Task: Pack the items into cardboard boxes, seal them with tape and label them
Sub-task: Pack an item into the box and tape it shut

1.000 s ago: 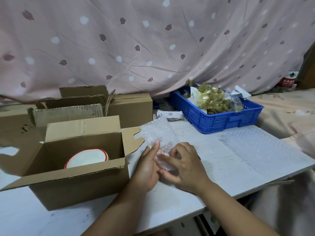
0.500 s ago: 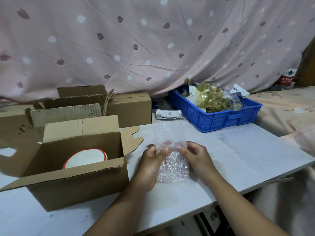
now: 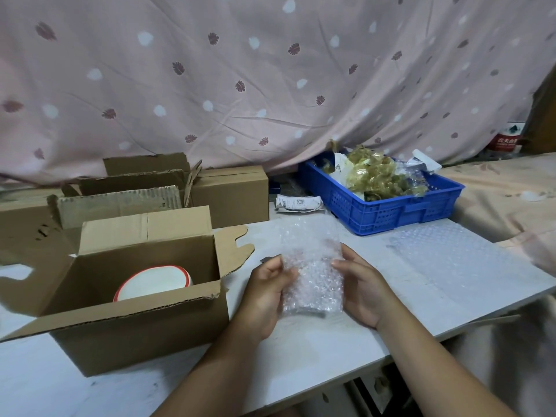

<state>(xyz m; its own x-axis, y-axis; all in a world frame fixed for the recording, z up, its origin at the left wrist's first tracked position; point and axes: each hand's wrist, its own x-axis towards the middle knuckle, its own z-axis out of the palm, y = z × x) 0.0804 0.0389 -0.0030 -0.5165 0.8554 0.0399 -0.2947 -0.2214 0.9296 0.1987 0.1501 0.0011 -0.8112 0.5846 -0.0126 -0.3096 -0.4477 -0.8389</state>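
Both hands are holding the bubble-wrapped bundle (image 3: 313, 284): left hand (image 3: 267, 293) curling round its left edge, right hand (image 3: 361, 290) clasping the right, lifting it upright off the table (image 3: 301, 356) where a second ago they were folding it flat. Wrapping is looking finished. The open cardboard box (image 3: 135, 335), red-rimmed bowl (image 3: 153, 281) inside, is waiting just left. Farther back, a white packet (image 3: 298, 203) is showing a QR code, and a bottle (image 3: 507, 139) is wearing a red label with unreadable characters.

A pink sheet (image 3: 270, 85) printed with dark and white leaves hangs across the far side; a white table (image 3: 346, 350) fills the near ground; a beige patterned cloth (image 3: 496, 188) covers the surface at the right; a red-labelled bottle (image 3: 508, 139) stands beyond it, far right.
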